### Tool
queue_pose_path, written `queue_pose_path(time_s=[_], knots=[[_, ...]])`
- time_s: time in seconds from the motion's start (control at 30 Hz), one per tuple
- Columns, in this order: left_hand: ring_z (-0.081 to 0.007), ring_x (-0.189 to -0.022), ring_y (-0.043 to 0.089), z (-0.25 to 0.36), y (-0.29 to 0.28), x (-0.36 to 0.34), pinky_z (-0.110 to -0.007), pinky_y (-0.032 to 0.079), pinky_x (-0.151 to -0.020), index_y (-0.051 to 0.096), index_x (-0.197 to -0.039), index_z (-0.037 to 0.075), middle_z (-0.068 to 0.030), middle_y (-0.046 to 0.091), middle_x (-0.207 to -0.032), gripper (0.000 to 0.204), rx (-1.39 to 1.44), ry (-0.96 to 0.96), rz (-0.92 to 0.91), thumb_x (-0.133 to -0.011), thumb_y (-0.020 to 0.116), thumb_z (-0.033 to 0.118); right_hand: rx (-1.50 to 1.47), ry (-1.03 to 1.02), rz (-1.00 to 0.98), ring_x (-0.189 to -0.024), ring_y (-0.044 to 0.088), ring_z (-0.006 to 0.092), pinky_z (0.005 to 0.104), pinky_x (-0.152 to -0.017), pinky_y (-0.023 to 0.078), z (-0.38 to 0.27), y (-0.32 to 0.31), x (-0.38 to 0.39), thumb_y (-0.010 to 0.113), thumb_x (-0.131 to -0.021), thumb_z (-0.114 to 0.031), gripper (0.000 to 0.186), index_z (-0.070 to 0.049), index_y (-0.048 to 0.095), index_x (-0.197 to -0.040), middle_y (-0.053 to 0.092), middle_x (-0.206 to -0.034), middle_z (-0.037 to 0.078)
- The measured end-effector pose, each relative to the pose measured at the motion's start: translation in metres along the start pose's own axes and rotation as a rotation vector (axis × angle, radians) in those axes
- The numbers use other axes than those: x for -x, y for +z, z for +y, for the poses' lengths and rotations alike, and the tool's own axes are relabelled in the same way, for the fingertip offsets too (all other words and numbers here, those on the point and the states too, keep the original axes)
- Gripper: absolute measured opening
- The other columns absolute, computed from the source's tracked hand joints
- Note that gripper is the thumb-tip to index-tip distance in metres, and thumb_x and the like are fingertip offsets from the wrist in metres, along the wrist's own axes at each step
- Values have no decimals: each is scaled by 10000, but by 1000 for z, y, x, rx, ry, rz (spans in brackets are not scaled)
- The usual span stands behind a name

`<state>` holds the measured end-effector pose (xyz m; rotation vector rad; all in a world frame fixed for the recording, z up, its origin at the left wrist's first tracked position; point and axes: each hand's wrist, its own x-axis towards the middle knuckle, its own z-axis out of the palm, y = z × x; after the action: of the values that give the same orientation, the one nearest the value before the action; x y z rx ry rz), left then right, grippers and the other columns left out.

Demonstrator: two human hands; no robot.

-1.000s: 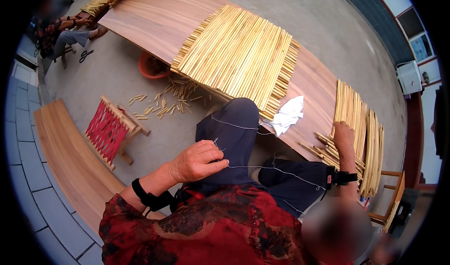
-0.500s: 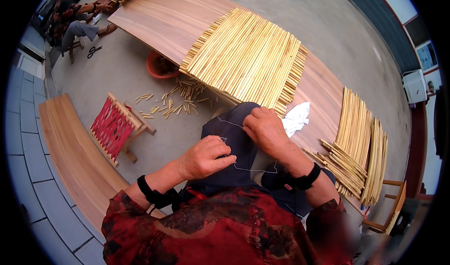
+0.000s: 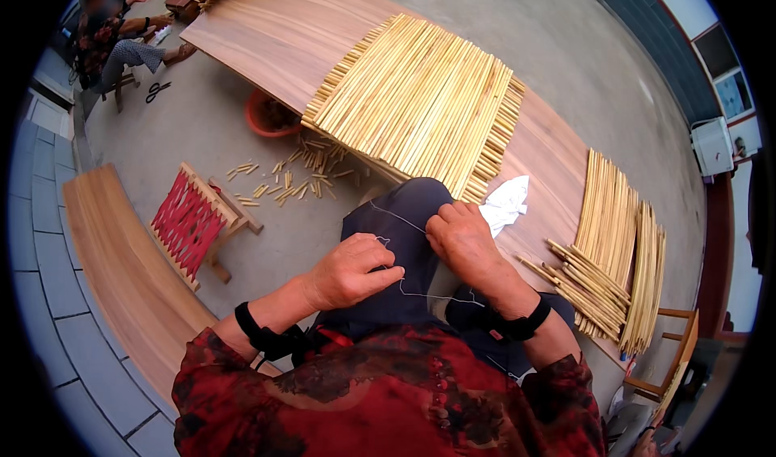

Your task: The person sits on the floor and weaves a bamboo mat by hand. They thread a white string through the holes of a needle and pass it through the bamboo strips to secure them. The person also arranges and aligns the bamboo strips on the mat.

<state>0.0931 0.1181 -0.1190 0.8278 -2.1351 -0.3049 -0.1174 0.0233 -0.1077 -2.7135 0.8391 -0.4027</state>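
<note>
A thin white thread [image 3: 428, 297] runs in loose loops across my dark-trousered lap. My left hand [image 3: 353, 272] is closed in a pinch on it, thumb pointing right. Farther right and a little higher, my right hand [image 3: 463, 236] also pinches the thread, with its fingertips turned down and partly hidden. A length of the thread stretches from the right fingers up over my knee. Just beyond the knee lies a mat-like layer of straw-coloured stalks [image 3: 412, 93] on a long wooden board. A crumpled white cloth [image 3: 506, 205] rests beside my right hand.
More cut stalks [image 3: 606, 214] lie at the right end of the board [image 3: 267, 28]. To the left stand a small stool with red webbing [image 3: 187, 226] and a wooden bench [image 3: 113, 230]. Short offcuts, a red basin [image 3: 263, 117] and scissors [image 3: 158, 91] are on the floor. Another person [image 3: 121, 48] sits far left.
My right hand has shifted slightly right and down, drawing the upper thread straighter. The left hand keeps its pinch almost in place. At far left, the other person has raised a hand.
</note>
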Motion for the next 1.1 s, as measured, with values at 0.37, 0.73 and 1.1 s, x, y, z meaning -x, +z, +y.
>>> queue_pose_path(time_s=[0.37, 0.73, 1.1], knots=[[-203, -720, 551, -4, 1, 2, -344, 448, -697, 639, -871, 64, -35, 526, -805, 223, 2, -24, 23, -657, 683, 21, -98, 381, -256, -719, 572, 366, 426, -622, 451, 47, -45, 74, 581, -727, -48, 49, -34, 534, -730, 569, -757, 157], [-196, -729, 552, -7, 2, 3, -340, 448, -702, 638, -870, 69, -29, 529, -806, 219, 2, -34, -9, -660, 687, 26, 537, 488, -486, -758, 578, 325, 431, -675, 438, 86, -52, 108, 593, -738, -78, 74, -45, 561, -795, 575, -796, 123], [-208, -757, 551, -5, 1, -5, -331, 449, -709, 625, -863, 46, -43, 538, -800, 202, -12, -2, -23, -665, 658, 70, 130, 113, 42, -771, 542, 312, 385, -642, 430, -2, -11, -13, 661, -735, -121, 156, -61, 566, -844, 526, -748, 100]])
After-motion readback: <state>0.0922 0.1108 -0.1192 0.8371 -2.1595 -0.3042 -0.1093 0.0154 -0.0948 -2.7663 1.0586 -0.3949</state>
